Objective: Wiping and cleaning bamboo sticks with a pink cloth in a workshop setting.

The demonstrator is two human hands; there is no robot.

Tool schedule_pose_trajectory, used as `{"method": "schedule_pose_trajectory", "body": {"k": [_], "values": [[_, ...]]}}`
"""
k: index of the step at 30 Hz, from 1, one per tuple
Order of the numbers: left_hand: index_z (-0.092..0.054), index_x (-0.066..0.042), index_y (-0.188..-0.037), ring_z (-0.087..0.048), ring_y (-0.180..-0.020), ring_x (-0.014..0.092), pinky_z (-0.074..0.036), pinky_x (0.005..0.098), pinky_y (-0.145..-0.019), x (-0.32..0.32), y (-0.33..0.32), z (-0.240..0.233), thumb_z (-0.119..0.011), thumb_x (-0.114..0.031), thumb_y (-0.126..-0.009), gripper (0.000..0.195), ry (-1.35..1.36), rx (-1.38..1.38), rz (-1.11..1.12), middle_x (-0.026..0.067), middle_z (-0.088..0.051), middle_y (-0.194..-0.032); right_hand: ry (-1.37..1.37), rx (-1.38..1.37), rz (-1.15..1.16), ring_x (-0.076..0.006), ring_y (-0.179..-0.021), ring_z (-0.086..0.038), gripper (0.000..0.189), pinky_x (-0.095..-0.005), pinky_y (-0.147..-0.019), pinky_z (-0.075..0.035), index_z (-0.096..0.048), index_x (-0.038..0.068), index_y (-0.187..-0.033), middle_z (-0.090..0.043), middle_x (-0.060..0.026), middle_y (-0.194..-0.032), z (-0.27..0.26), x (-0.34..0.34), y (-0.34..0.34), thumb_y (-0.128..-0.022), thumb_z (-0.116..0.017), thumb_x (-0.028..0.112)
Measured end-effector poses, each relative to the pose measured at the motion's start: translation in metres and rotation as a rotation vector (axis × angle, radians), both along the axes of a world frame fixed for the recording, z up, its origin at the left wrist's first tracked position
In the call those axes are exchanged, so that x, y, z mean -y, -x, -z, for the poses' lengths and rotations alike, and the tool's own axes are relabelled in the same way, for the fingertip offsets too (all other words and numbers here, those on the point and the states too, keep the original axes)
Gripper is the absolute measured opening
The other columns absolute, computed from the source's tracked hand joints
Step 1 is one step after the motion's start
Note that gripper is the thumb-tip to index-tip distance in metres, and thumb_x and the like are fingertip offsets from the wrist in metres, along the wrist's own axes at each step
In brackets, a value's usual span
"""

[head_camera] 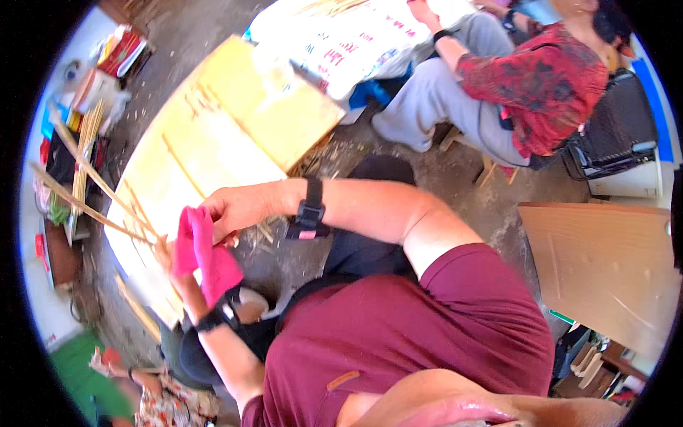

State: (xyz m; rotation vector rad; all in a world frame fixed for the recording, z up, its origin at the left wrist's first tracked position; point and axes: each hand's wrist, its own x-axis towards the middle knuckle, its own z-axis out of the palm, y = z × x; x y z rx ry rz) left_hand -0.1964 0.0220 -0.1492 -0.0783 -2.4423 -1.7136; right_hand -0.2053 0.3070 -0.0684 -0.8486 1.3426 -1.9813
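Observation:
Over the left end of the yellow work table, my right hand point(232, 212) grips a bright pink cloth point(200, 245) that hangs down in folds. My left hand point(176, 264) is just below and beside it, partly hidden by the cloth. It holds long, thin strips that look like split bamboo point(93, 207), which fan out towards the upper left. Their lower ends are hidden at the hand and cloth. Whether the cloth is wrapped around the strips, I cannot tell. Dark bands circle both my wrists.
Below my arms stands the pale yellow wooden table point(213, 128). A person in a red patterned shirt point(533, 85) sits at upper right beside a printed white sheet point(347, 48). Another person's hand point(106, 363) shows at lower left. A wooden panel point(597, 267) is at right; bundled sticks point(88, 155) lie left.

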Motion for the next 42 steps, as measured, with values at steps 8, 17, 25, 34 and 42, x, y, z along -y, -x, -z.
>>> {"method": "schedule_pose_trajectory", "body": {"k": [8, 17, 25, 34, 42], "values": [[-0.055, -0.006, -0.114, -0.056, -0.066, 0.008, -0.043, 0.0200, -0.055, -0.033, -0.078, -0.031, -0.051, -0.013, -0.094, 0.022, -0.486, 0.259, -0.324, -0.0001, -0.058, -0.081, 0.096, -0.051, 0.257, -0.0087, -0.062, -0.055, 0.009, -0.0251, -0.053, -0.044, -0.064, 0.006, -0.091, -0.060, 0.0003, -0.072, 0.008, 0.028, 0.023, -0.085, -0.058, 0.009], [-0.058, -0.004, -0.095, -0.047, -0.050, 0.012, -0.034, 0.0234, -0.043, -0.071, -0.095, -0.029, -0.059, -0.009, -0.087, 0.010, -0.616, 0.556, -0.095, 0.0071, -0.057, -0.070, -0.075, 0.138, 0.197, -0.0071, -0.066, -0.055, 0.017, -0.0218, -0.054, -0.044, -0.064, 0.007, -0.095, -0.060, 0.0009, -0.078, 0.048, 0.055, 0.015, -0.083, -0.067, 0.018], [-0.058, -0.005, -0.091, -0.036, -0.038, 0.005, -0.026, 0.0188, -0.036, -0.052, -0.101, -0.022, -0.048, -0.029, -0.097, 0.026, -0.404, 0.439, -0.212, 0.0011, -0.049, -0.055, -0.092, 0.110, 0.342, -0.0092, -0.063, -0.057, 0.019, -0.0236, -0.054, -0.045, -0.063, 0.006, -0.093, -0.061, -0.0004, -0.074, 0.043, 0.051, 0.018, -0.080, -0.071, 0.016], [-0.061, -0.002, -0.094, -0.032, -0.038, 0.003, -0.024, 0.0175, -0.035, -0.007, -0.135, -0.010, -0.043, -0.035, -0.099, 0.037, -0.124, 0.514, -0.043, -0.0010, -0.046, -0.051, 0.349, 0.163, 1.042, -0.0104, -0.059, -0.056, 0.022, -0.0237, -0.049, -0.042, -0.066, 0.003, -0.087, -0.063, -0.0029, -0.071, 0.004, -0.034, 0.096, -0.084, -0.066, 0.025], [-0.058, 0.000, -0.092, -0.034, -0.040, 0.004, -0.025, 0.0180, -0.038, -0.020, -0.124, -0.017, -0.046, -0.038, -0.097, 0.039, -0.382, 0.435, 0.077, 0.0001, -0.046, -0.051, 0.590, 0.393, 0.700, -0.0093, -0.056, -0.054, 0.018, -0.0214, -0.049, -0.041, -0.062, 0.006, -0.085, -0.060, -0.0023, -0.069, 0.017, -0.042, 0.091, -0.089, -0.061, 0.024]]}}
